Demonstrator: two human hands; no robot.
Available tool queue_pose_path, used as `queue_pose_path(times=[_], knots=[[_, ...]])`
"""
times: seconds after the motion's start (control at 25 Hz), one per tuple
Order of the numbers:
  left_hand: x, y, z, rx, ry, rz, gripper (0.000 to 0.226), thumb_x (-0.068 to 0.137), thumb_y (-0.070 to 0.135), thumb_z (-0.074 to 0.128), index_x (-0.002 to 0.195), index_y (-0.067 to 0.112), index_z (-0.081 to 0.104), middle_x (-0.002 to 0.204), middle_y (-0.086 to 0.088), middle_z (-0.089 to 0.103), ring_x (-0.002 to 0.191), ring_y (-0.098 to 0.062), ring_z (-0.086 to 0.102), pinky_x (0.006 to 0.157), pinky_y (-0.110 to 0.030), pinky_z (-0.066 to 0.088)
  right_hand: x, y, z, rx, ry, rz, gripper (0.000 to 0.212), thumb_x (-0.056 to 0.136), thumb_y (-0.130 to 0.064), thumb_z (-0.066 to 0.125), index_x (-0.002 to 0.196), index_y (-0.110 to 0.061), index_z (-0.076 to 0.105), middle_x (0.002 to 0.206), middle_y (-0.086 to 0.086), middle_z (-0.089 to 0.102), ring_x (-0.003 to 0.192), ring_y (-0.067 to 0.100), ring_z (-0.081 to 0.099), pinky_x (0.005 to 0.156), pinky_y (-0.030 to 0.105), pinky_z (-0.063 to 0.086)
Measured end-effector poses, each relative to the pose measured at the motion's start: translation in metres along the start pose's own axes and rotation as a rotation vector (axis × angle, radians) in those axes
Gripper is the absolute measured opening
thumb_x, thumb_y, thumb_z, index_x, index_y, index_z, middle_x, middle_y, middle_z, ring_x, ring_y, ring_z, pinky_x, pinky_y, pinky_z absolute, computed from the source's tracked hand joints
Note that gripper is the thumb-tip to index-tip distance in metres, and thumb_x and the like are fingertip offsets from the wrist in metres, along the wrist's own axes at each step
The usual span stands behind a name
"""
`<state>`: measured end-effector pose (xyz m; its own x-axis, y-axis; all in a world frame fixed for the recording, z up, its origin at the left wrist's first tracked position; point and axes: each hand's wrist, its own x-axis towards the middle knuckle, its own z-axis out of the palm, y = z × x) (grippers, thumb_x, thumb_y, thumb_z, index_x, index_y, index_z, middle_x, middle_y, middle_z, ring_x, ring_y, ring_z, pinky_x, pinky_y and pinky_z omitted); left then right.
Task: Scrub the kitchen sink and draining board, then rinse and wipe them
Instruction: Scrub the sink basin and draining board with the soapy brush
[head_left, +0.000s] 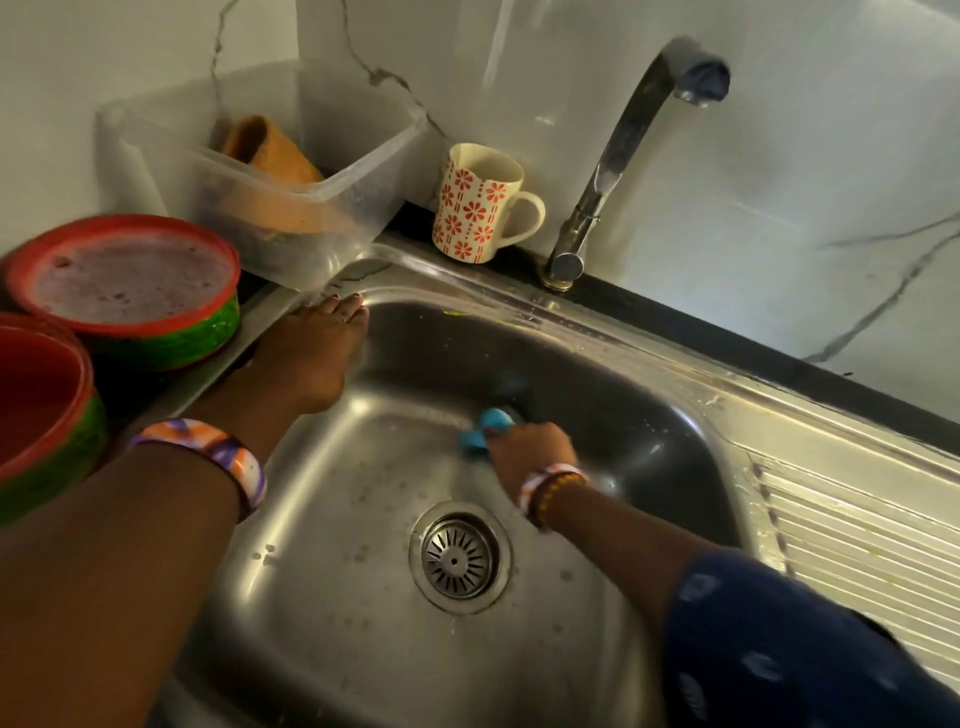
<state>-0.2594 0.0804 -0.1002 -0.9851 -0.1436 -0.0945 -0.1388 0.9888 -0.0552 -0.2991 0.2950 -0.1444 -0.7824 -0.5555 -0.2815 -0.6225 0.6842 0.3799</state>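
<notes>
The stainless steel sink (332, 519) fills the middle of the view, with a round drain strainer (459, 558) in its floor. My right hand (535, 447) is down in the basin, shut on a blue sponge (483, 431) that presses against the far wall. My left hand (311, 353) lies flat on the sink's left rim with its fingers stretched toward the back corner, holding nothing. The ribbed draining board (857, 525) runs off to the right. A few water drops and specks dot the basin floor.
A chrome tap (618, 156) stands behind the sink, spout out over the right side. A flowered mug (478, 208) sits on the back ledge. A clear plastic tub (270, 171) and two red-and-green bowls (130, 286) crowd the left counter.
</notes>
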Motion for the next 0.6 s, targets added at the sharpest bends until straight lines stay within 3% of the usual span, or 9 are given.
queue_pose_path(times=[0.16, 0.28, 0.4, 0.52, 0.6], knots=[[0.003, 0.004, 0.006, 0.027, -0.008, -0.049, 0.076, 0.091, 0.003, 0.047, 0.151, 0.013, 0.001, 0.159, -0.003, -0.004, 0.147, -0.019, 0.002, 0.117, -0.03, 0.009, 0.049, -0.062, -0.025, 0.021, 0.161, -0.22, 0.038, 0.103, -0.024, 0.026, 0.136, -0.016, 0.043, 0.123, 0.006, 0.062, 0.11, 0.028, 0.061, 0.082, 0.033, 0.049], [0.001, 0.003, 0.006, 0.053, -0.001, -0.03, 0.073, 0.092, 0.004, 0.044, 0.151, 0.012, 0.001, 0.159, -0.004, -0.004, 0.147, -0.019, 0.003, 0.118, -0.03, 0.008, 0.036, -0.03, -0.025, -0.126, 0.156, -0.287, 0.038, 0.103, -0.024, 0.026, 0.136, -0.016, 0.043, 0.122, 0.006, 0.062, 0.108, 0.029, 0.062, 0.078, 0.031, 0.047], [-0.004, 0.0, -0.001, -0.003, 0.003, -0.007, 0.07, 0.093, 0.003, 0.04, 0.151, 0.012, 0.003, 0.159, -0.005, -0.002, 0.147, -0.019, 0.005, 0.117, -0.029, 0.008, -0.02, 0.043, -0.022, -0.175, 0.058, -0.162, 0.038, 0.104, -0.027, 0.026, 0.137, -0.016, 0.041, 0.121, 0.009, 0.061, 0.107, 0.029, 0.061, 0.071, 0.031, 0.043], [-0.007, 0.001, -0.003, -0.036, -0.006, 0.004, 0.069, 0.095, 0.004, 0.04, 0.151, 0.01, 0.0, 0.159, -0.005, -0.003, 0.147, -0.019, 0.004, 0.117, -0.029, 0.006, -0.096, 0.096, -0.024, -0.193, -0.106, 0.037, 0.041, 0.104, -0.031, 0.026, 0.142, -0.019, 0.034, 0.122, 0.007, 0.06, 0.11, 0.025, 0.06, 0.085, 0.031, 0.046], [-0.005, 0.0, -0.001, -0.041, 0.004, 0.004, 0.069, 0.095, 0.006, 0.04, 0.151, 0.01, -0.001, 0.159, -0.005, -0.004, 0.147, -0.019, 0.003, 0.117, -0.029, 0.005, -0.105, 0.103, -0.032, -0.302, -0.133, 0.021, 0.044, 0.103, -0.031, 0.026, 0.146, -0.022, 0.024, 0.114, 0.006, 0.06, 0.101, 0.023, 0.063, 0.079, 0.029, 0.048]])
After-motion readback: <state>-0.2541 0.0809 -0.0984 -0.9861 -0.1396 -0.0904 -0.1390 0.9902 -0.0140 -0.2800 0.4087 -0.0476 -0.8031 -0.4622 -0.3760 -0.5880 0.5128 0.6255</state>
